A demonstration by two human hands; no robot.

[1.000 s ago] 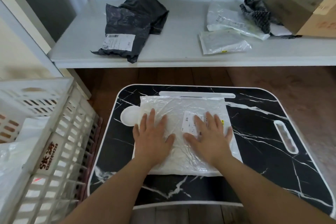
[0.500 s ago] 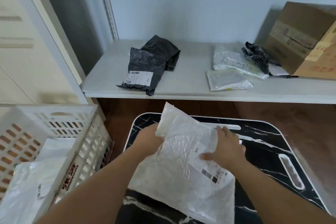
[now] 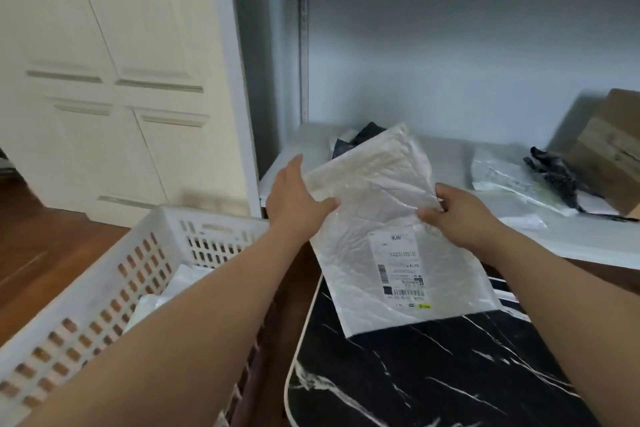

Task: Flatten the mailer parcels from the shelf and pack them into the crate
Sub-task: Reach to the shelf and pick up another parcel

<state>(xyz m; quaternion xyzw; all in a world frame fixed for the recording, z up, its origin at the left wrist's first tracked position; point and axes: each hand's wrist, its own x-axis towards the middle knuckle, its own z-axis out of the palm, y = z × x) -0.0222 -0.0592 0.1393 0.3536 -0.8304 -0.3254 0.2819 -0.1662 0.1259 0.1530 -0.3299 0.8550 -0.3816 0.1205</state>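
I hold a flat white mailer parcel [image 3: 377, 229] with a printed label up in the air, above the far left edge of the black marble-look table [image 3: 433, 374]. My left hand [image 3: 298, 198] grips its upper left edge and my right hand [image 3: 457, 215] grips its right edge. The white slatted crate [image 3: 114, 281] stands at the lower left with white mailers inside. On the shelf [image 3: 588, 239] behind lie a black mailer [image 3: 360, 139], mostly hidden by the held parcel, a clear-white mailer [image 3: 505, 177] and a crumpled black one [image 3: 554, 173].
A cardboard box [image 3: 609, 146] stands at the right end of the shelf. A white panelled door [image 3: 114, 80] fills the left background above the wooden floor [image 3: 41, 246]. The shelf's upright post [image 3: 242, 80] rises just behind the crate.
The parcel lay flat on the table under both palms; both hands have picked it up and carried it up and leftward. The view has swung up and left.
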